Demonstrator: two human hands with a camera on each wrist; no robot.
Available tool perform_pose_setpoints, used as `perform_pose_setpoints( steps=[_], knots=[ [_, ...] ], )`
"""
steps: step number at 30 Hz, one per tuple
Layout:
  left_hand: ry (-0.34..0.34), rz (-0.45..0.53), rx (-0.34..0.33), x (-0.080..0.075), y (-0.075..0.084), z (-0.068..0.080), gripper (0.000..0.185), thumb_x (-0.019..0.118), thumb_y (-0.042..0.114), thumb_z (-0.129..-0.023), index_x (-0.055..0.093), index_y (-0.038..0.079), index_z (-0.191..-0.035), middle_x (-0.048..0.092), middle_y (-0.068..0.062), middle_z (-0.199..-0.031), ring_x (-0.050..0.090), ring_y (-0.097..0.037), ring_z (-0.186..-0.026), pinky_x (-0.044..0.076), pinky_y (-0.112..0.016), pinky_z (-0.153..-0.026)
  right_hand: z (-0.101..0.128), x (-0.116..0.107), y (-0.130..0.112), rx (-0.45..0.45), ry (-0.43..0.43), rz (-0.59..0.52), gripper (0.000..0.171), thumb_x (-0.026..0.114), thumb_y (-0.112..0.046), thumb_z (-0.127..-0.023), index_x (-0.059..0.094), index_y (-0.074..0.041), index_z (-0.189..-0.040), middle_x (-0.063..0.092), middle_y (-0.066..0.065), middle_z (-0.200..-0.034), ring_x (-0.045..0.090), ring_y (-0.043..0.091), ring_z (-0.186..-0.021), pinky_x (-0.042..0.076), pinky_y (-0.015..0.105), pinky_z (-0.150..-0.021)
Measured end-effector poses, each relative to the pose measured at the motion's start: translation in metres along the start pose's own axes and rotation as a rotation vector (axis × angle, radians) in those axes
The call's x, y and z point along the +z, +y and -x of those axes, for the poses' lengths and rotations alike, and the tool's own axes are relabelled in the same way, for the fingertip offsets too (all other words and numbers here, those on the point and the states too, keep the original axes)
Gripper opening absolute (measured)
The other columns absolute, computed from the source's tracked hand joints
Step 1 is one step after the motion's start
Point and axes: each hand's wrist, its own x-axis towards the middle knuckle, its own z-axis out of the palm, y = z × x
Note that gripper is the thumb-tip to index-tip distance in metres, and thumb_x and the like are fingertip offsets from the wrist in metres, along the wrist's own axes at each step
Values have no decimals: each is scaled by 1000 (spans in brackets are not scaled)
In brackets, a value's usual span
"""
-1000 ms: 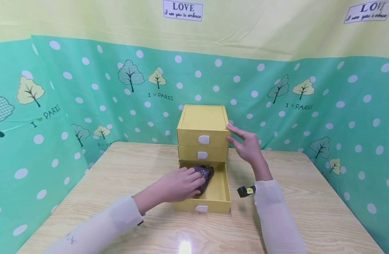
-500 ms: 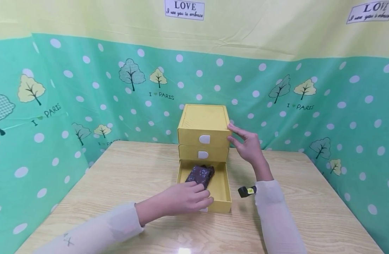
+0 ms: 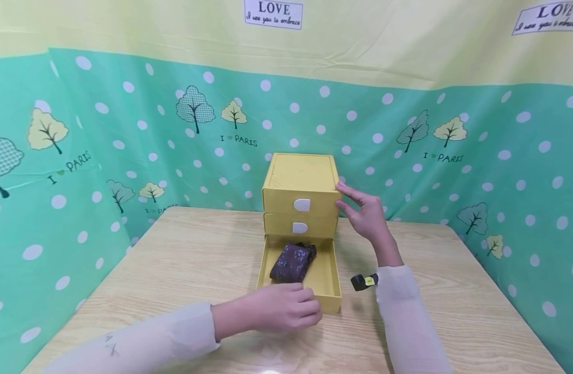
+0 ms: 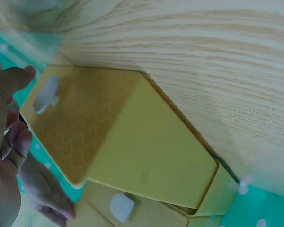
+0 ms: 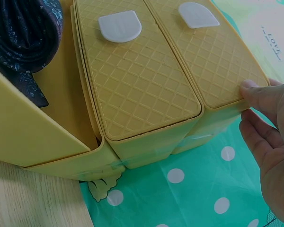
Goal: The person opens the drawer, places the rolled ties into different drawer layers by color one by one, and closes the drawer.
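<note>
Head view: left hand (image 3: 286,307) curls its fingers over the front of the open bottom drawer (image 3: 330,278), dark folded cloth (image 3: 293,263) inside; right hand (image 3: 367,214), fingers spread, braces the drawer box (image 3: 299,183) on the table (image 3: 207,259). Left wrist: fingers (image 4: 14,142) loosely bent at the drawer front, grip not clear. Right wrist: straight fingers (image 5: 258,94) press the box's top corner, likely steadying it.

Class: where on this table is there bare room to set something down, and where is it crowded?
Bare table lies right of the right hand, and also left of the open drawer, which holds a cloth. It is crowded at the drawer's front, where the left hand rests.
</note>
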Motion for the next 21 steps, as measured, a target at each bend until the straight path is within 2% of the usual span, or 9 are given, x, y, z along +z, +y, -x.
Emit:
perform_pose_setpoints(
  steps=[6,13,16,21],
  knots=[
    [-28,-67,75,2,4,-2,21,50,21,-105,70,26,-108,59,11,-106,55,-8,-93,48,-17,-76,-1,-1,0,0,-4,0,44,76,-4,-91,67,-6,-133,58,12,-143,55,22,-134,47,29,-109],
    [-46,-111,122,4,7,-3,24,52,17,-103,72,28,-94,58,12,-99,55,-7,-90,49,-17,-75,-2,-1,-3,-3,1,-3,43,76,-4,-91,67,-5,-133,59,12,-142,56,25,-133,48,34,-109],
    [-84,-125,140,4,9,-4,25,53,18,-101,71,29,-87,57,12,-96,54,-7,-90,48,-16,-75,-1,-1,-3,4,2,-2,43,76,-4,-91,67,-6,-133,59,10,-142,56,25,-133,48,34,-109],
    [-164,-143,150,3,10,-5,23,59,20,-100,71,32,-84,60,13,-98,53,-6,-92,47,-14,-75,0,-1,-3,-2,6,-14,43,76,-5,-91,68,-5,-133,59,10,-142,56,26,-133,47,35,-109]
  ],
)
